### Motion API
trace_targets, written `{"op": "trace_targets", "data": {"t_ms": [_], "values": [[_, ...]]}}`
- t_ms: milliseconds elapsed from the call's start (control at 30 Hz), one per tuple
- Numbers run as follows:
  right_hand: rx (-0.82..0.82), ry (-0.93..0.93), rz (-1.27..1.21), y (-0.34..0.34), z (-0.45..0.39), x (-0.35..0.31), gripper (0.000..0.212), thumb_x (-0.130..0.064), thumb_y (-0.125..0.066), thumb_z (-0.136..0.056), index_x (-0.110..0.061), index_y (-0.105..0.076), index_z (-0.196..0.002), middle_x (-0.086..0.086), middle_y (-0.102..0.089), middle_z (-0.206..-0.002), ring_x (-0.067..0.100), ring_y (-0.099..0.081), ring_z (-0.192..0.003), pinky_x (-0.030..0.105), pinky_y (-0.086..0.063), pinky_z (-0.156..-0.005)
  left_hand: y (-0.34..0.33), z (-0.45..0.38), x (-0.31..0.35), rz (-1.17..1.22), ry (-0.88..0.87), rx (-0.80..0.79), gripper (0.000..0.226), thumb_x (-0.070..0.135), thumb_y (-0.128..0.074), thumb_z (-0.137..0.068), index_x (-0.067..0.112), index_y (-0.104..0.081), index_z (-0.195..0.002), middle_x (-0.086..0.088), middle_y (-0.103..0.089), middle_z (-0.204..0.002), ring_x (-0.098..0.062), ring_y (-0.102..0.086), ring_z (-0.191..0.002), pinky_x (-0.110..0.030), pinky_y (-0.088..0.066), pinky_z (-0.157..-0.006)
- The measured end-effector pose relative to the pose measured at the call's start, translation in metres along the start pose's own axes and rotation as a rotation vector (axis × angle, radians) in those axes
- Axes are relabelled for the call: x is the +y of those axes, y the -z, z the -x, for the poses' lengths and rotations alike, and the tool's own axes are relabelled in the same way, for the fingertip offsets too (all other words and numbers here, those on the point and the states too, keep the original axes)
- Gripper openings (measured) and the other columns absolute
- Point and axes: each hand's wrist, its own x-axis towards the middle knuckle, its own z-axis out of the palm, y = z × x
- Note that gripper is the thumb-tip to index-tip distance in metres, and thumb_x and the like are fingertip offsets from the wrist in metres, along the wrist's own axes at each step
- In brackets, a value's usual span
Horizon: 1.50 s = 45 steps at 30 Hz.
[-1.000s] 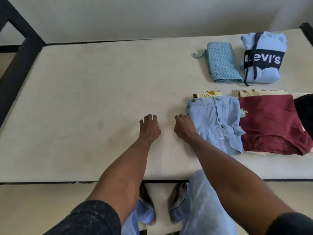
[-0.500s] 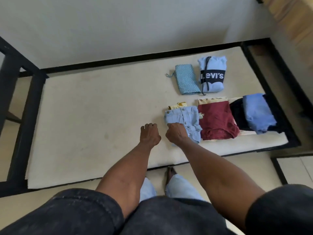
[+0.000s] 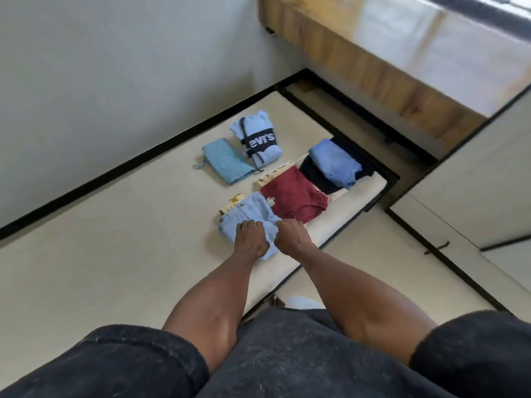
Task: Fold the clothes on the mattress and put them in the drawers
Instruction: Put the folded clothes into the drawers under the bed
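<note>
Both hands, left [image 3: 250, 239] and right [image 3: 288, 236], have fingers curled onto the near edge of the folded light-blue jeans [image 3: 249, 215], which lie near the mattress [image 3: 115, 239] front edge; lifted by that edge alone, I judge the folds could fall open. The other folded clothes, a maroon top [image 3: 294, 196] among them, sit beside it on the bare cream mattress in a black frame [image 3: 115, 170] against a white wall, a wooden unit [image 3: 373, 90] at its far end.

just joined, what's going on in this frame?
A person stands over a mattress with both hands on a folded light-blue denim garment: the left hand and right hand grip its near edge. Other clothes lie folded: a maroon garment, a Levi's hoodie, a teal patterned cloth and a blue garment on a black one. Nothing is in drawers yet.
</note>
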Motion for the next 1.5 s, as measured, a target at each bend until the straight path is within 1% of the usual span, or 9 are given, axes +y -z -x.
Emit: {"op": "trace_targets", "data": {"t_ms": [100, 400, 500, 633, 800, 967, 1167, 1400, 1500], "values": [[0.063, -0.098, -0.037, 0.013, 0.013, 0.035, 0.017, -0.005, -0.052, -0.08, -0.005, -0.062, -0.093, 0.015, -0.067, -0.104, 0.036, -0.058, -0.1, 0.034, -0.032, -0.072, 0.011, -0.012, 0.035, -0.007, -0.117, 0.001, 0.034, 0.022, -0.054, -0.091, 0.008, -0.054, -0.122, -0.014, -0.058, -0.126, -0.029, -0.052, -0.119, -0.036, -0.038, -0.101], [0.128, -0.442, -0.046, 0.047, 0.059, 0.154, 0.023, -0.014, -0.046, -0.086, -0.013, -0.059, -0.106, 0.01, -0.066, -0.116, 0.032, -0.06, -0.108, 0.037, -0.04, -0.09, 0.019, -0.052, 0.166, -0.118, -0.467, -0.096, 0.039, 0.016, -0.052, -0.083, 0.006, -0.053, -0.12, -0.014, -0.055, -0.127, -0.031, -0.048, -0.12, -0.037, -0.036, -0.104], [0.166, -0.575, -0.114, 0.056, 0.085, 0.212, 0.027, -0.013, -0.047, -0.088, -0.01, -0.062, -0.11, 0.013, -0.066, -0.117, 0.034, -0.06, -0.11, 0.038, -0.045, -0.093, 0.011, -0.056, 0.229, -0.133, -0.543, -0.223, 0.036, 0.016, -0.052, -0.086, 0.006, -0.054, -0.121, -0.016, -0.057, -0.126, -0.034, -0.052, -0.119, -0.037, -0.041, -0.098], [0.163, -0.756, -0.315, 0.059, 0.11, 0.295, 0.028, -0.009, -0.045, -0.087, -0.006, -0.066, -0.104, 0.016, -0.066, -0.112, 0.035, -0.063, -0.1, 0.033, -0.048, -0.076, -0.012, -0.067, 0.309, -0.194, -0.563, -0.464, 0.03, 0.015, -0.048, -0.085, 0.003, -0.061, -0.109, -0.019, -0.063, -0.118, -0.036, -0.061, -0.107, -0.036, -0.05, -0.086], [-0.051, -0.876, -0.549, 0.046, 0.167, 0.425, 0.028, -0.013, -0.052, -0.084, 0.0, -0.064, -0.106, 0.02, -0.065, -0.112, 0.035, -0.063, -0.101, 0.03, -0.047, -0.073, -0.054, -0.076, 0.446, -0.377, -0.641, -0.655, 0.029, 0.019, -0.055, -0.088, 0.0, -0.066, -0.106, -0.018, -0.066, -0.116, -0.032, -0.064, -0.106, -0.034, -0.051, -0.083], [-0.176, -1.018, -0.696, 0.044, 0.263, 0.515, 0.023, -0.008, -0.049, -0.089, -0.002, -0.061, -0.07, 0.0, -0.055, -0.04, 0.01, -0.056, -0.045, 0.017, -0.04, -0.042, -0.083, -0.052, 0.565, -0.343, -0.769, -0.682, 0.04, 0.03, -0.054, -0.098, 0.001, -0.061, -0.123, -0.015, -0.056, -0.134, -0.031, -0.052, -0.123, -0.031, -0.042, -0.095], [0.037, -1.31, -0.823, 0.035, 0.355, 0.6, 0.012, -0.017, -0.055, -0.087, -0.008, -0.063, -0.086, 0.014, -0.067, -0.086, 0.024, -0.062, -0.072, 0.024, -0.047, -0.063, -0.118, -0.018, 0.699, -0.391, -0.87, -0.8, 0.031, 0.026, -0.063, -0.091, -0.001, -0.064, -0.104, -0.021, -0.064, -0.115, -0.033, -0.061, -0.107, -0.027, -0.039, -0.075], [0.085, -1.462, -0.844, 0.043, 0.431, 0.688, 0.011, -0.014, -0.05, -0.085, -0.008, -0.054, -0.077, 0.02, -0.068, -0.102, 0.032, -0.063, -0.089, 0.027, -0.042, -0.069, -0.147, 0.015, 0.852, -0.461, -1.07, -0.754, 0.024, 0.02, -0.058, -0.086, 0.009, -0.062, -0.107, -0.015, -0.064, -0.12, -0.03, -0.059, -0.11, -0.027, -0.04, -0.077], [0.107, -1.514, -0.815, 0.055, 0.463, 0.732, 0.007, -0.014, -0.047, -0.086, -0.009, -0.053, -0.084, 0.018, -0.064, -0.11, 0.029, -0.055, -0.086, 0.028, -0.039, -0.071, -0.146, 0.031, 0.912, -0.441, -1.144, -0.703, 0.038, 0.019, -0.054, -0.087, 0.013, -0.058, -0.124, -0.014, -0.056, -0.133, -0.031, -0.053, -0.122, -0.03, -0.044, -0.094]]}}
